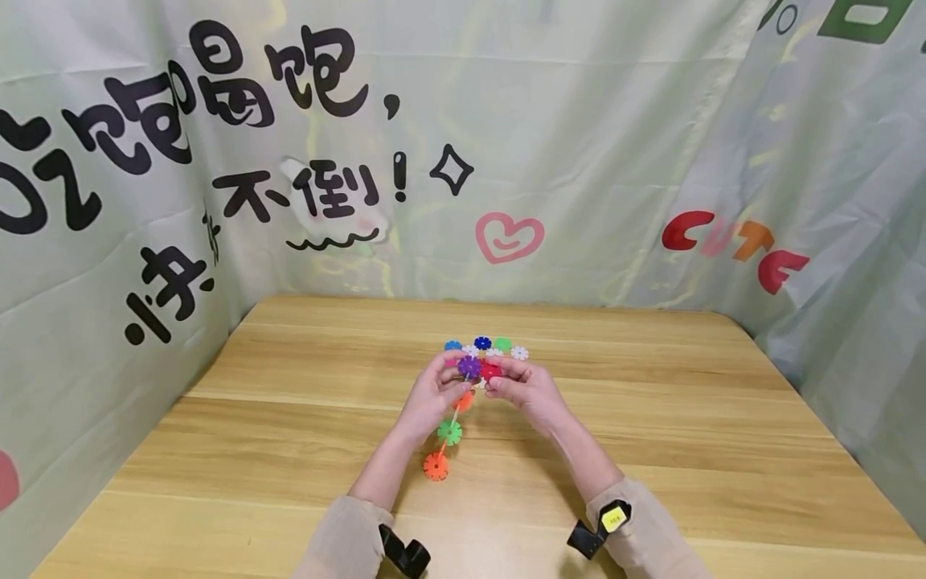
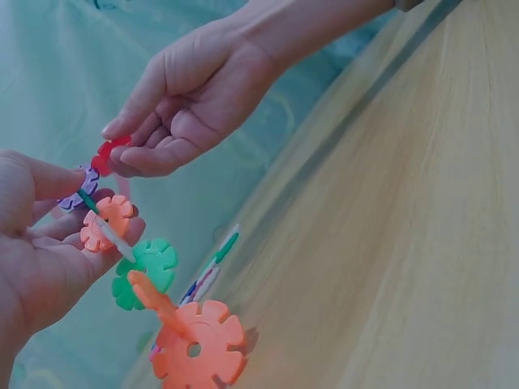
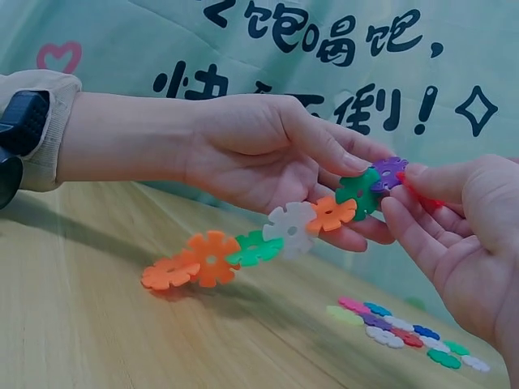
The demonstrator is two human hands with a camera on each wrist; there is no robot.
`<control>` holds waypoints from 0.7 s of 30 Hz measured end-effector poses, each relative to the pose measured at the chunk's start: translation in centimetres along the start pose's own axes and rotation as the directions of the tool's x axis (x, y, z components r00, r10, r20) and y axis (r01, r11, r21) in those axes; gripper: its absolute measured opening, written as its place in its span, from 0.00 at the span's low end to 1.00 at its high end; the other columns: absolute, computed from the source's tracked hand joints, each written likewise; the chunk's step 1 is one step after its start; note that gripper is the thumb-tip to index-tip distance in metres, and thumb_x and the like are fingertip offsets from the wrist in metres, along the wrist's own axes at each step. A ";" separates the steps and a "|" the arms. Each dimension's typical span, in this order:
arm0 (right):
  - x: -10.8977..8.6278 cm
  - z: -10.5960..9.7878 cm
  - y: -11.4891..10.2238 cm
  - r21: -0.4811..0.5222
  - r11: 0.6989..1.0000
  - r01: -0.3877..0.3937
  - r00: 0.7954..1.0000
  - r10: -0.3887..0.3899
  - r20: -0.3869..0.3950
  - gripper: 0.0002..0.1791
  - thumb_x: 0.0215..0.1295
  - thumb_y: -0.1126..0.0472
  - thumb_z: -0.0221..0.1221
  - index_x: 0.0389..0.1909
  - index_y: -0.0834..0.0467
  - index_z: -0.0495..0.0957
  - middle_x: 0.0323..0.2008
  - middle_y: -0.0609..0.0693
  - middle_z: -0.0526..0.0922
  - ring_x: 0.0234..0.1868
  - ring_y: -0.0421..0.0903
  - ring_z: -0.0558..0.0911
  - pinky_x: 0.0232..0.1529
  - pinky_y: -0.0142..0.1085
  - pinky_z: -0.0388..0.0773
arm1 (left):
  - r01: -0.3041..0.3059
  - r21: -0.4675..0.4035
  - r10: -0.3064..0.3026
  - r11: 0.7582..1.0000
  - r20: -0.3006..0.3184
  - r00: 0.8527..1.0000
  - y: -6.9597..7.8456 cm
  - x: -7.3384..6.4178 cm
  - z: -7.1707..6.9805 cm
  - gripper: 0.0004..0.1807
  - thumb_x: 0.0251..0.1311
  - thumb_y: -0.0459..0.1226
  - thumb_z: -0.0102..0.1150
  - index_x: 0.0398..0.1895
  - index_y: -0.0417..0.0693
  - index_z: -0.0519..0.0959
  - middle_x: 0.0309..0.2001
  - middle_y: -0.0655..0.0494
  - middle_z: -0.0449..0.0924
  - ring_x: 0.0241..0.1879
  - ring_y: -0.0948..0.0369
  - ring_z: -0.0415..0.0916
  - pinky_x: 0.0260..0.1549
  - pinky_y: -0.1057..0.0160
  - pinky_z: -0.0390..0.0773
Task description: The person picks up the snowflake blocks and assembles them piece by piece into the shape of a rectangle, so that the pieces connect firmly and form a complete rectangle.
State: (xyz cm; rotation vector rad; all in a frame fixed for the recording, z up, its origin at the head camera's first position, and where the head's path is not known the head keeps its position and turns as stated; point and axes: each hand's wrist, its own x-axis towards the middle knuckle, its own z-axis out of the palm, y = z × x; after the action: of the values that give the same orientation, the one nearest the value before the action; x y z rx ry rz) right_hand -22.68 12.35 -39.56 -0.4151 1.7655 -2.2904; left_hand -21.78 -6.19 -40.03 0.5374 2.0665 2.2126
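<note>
A chain of flower-shaped interlocking plastic discs (image 3: 257,248), in orange, green, white and purple, hangs from my left hand (image 1: 434,396). My left thumb and fingers pinch it near its upper end, by the green disc (image 3: 357,193) and purple disc (image 1: 469,367). My right hand (image 1: 534,396) pinches a red disc (image 2: 104,156) between thumb and fingers. The red disc is up against the purple one; fingers partly cover it, and I cannot tell whether their slots are joined. At the chain's lower end is an orange disc (image 1: 436,466).
Loose flower discs (image 3: 388,335) in several colours lie flat on the wooden table (image 1: 651,418) beyond my hands. A printed cloth (image 1: 579,145) hangs behind the table and along its sides. Each wrist wears a black camera (image 1: 405,555).
</note>
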 end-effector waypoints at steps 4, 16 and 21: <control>0.0 -0.1 -0.1 0.033 0.999 0.022 1.000 -0.022 0.016 0.23 0.61 0.75 0.54 0.56 0.78 0.65 0.38 0.54 0.81 0.34 0.42 0.81 0.42 0.35 0.79 | -0.011 0.004 0.011 1.000 0.008 1.000 0.3 0.0 0.2 0.24 0.59 0.22 0.50 0.60 0.37 0.63 0.52 0.35 0.74 0.52 0.44 0.72 0.48 0.58 0.75; 0.2 -0.7 -0.1 -0.107 0.994 0.009 1.000 -0.007 0.012 0.23 0.61 0.72 0.56 0.56 0.76 0.67 0.36 0.55 0.80 0.32 0.43 0.81 0.39 0.35 0.80 | -0.043 0.002 0.043 0.999 0.022 0.999 0.6 -0.2 0.7 0.23 0.58 0.20 0.49 0.58 0.34 0.63 0.53 0.34 0.73 0.51 0.43 0.73 0.46 0.60 0.76; 0.2 -0.9 -0.2 -0.176 0.984 0.019 0.999 -0.013 0.040 0.25 0.62 0.69 0.57 0.59 0.73 0.66 0.34 0.56 0.81 0.33 0.45 0.82 0.38 0.37 0.80 | -0.046 0.019 0.046 0.999 0.012 0.999 0.6 -0.1 0.6 0.23 0.59 0.20 0.49 0.58 0.34 0.63 0.52 0.34 0.73 0.51 0.44 0.73 0.46 0.60 0.76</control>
State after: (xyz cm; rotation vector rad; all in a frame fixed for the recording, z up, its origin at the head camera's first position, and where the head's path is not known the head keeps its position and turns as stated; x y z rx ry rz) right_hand -23.21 13.09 -39.58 -0.5023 1.9604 -2.1285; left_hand -21.37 -5.70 -39.46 0.6044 2.0921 2.2112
